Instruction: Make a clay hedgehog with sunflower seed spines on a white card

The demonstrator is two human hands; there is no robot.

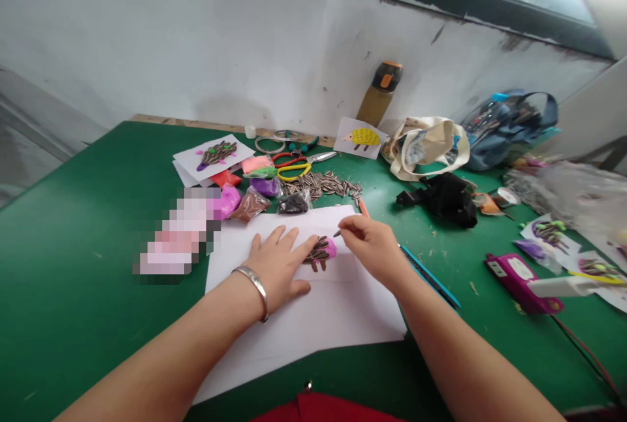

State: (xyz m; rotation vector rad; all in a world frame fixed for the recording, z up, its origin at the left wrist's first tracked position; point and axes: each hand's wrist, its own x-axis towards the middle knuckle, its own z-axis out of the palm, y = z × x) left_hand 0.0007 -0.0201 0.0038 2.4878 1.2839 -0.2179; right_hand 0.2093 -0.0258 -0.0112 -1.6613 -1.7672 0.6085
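My left hand [277,264] lies spread with its fingers apart on the white paper [274,343], partly covering a small animal figure. That figure has a pink clay part [332,249], several striped sunflower seeds stuck on it [321,252] and brown clay legs [319,266]. Just to the right of the figure, the fingertips of my right hand [369,245] pinch a single sunflower seed [337,234] beside the pink clay. A loose pile of sunflower seeds [321,185] lies beyond the paper.
Bagged clay [252,203], yellow-handled scissors [294,172] and a finished seed figure card [218,155] lie at the back. A bottle [379,92] stands by the wall. To the right are a blue pen [431,275], a black pouch [448,200] and a magenta device [522,281].
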